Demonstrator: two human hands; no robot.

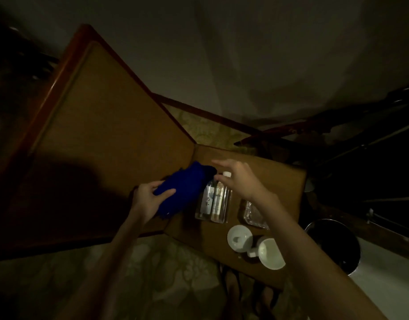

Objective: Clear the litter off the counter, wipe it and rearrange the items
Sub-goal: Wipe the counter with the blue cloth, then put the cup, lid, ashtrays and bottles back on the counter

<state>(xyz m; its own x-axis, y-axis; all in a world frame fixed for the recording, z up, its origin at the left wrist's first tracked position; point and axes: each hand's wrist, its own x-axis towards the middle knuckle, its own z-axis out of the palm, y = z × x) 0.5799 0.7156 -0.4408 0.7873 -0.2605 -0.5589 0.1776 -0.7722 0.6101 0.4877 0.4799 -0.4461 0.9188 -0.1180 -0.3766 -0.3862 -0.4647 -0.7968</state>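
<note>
The scene is dim. My left hand (148, 199) grips a bunched blue cloth (185, 188) over the edge of the brown wooden counter (277, 179). My right hand (238, 176) hovers with fingers spread just above the white cap of two clear water bottles (214, 199), which stand side by side on the counter. Whether the fingers touch the cap cannot be told. Nearer to me stand two white cups (240, 237) (271, 254). A clear glass tray (254, 215) lies under my right forearm.
A large brown wooden table (95, 135) fills the left. A dark round bin (335, 245) stands on the floor right of the counter. Patterned carpet (164, 273) lies below. A dark rail runs along the right.
</note>
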